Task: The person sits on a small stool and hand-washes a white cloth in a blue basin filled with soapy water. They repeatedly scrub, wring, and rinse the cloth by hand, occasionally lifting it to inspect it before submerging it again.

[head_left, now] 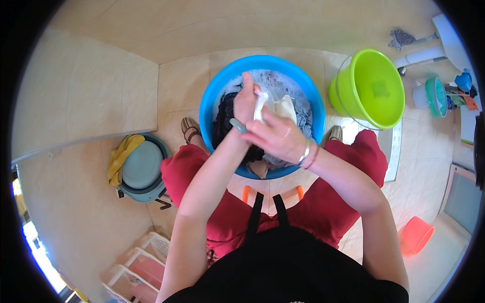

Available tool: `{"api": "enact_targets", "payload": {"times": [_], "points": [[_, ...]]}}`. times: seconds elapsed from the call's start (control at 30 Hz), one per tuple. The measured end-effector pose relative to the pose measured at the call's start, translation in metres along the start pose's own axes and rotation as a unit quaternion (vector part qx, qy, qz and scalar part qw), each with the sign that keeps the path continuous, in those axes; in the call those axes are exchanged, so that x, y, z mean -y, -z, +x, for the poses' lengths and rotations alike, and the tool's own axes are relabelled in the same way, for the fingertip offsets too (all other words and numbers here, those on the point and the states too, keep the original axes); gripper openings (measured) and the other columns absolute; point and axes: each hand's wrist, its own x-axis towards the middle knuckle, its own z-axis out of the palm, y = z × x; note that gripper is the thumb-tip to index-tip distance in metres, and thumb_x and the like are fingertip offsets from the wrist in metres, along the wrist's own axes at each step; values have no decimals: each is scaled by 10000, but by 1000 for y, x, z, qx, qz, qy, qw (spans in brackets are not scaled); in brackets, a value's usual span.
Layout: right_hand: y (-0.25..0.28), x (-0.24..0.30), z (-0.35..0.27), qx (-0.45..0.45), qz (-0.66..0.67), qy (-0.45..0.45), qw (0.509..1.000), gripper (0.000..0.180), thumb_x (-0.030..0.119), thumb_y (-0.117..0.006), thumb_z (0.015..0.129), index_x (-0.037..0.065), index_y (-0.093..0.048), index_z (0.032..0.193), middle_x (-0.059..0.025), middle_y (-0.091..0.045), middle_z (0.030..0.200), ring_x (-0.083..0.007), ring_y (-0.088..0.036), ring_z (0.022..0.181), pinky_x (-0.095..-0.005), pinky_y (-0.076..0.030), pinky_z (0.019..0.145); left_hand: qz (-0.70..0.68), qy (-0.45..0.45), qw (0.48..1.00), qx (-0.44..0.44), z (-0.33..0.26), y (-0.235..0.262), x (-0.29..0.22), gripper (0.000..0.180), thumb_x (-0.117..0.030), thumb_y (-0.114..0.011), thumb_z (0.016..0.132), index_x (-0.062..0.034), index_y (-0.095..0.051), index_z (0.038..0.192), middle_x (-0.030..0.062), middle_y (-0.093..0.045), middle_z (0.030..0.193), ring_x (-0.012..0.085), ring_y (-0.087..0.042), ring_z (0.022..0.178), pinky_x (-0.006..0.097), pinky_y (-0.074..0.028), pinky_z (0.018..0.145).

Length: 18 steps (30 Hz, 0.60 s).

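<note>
Over the suds [275, 79] in the blue basin [206, 113], anchor with your left hand [244, 105], closed on the white cloth [259, 106]; rub with your half-curled right hand [284, 138], whose grip I cannot tell. Short, low strokes should limit splashing.

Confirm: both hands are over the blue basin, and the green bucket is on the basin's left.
No: the green bucket is right of the blue basin in the head view. The left hand and right hand are indeed over the basin.

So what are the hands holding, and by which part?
The left hand and right hand grip a bunched white cloth by a narrow fold; exact part hidden.
</note>
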Motion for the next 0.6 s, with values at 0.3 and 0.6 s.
{"api": "enact_targets", "payload": {"times": [0.3,0.6], "points": [[-32,-91,7,-90,-81,-247,962,166,175,-501,916,36,-539,834,-184,-560,629,-363,-589,604,-422,-469,519,-55,-2,994,-96,-21,-52,28,300,-298,-483,939,-61,-579,782,36,-575,775,126,-550,736,307,-446,620],[-25,-48,10,-67,-89,-132,985,193,205,-551,885,29,-496,830,-156,-573,600,-342,-602,541,-409,-478,460,-170,-18,983,-61,-18,-34,33,231,-270,-463,946,-83,-562,852,35,-573,781,133,-573,721,324,-479,651]]}}
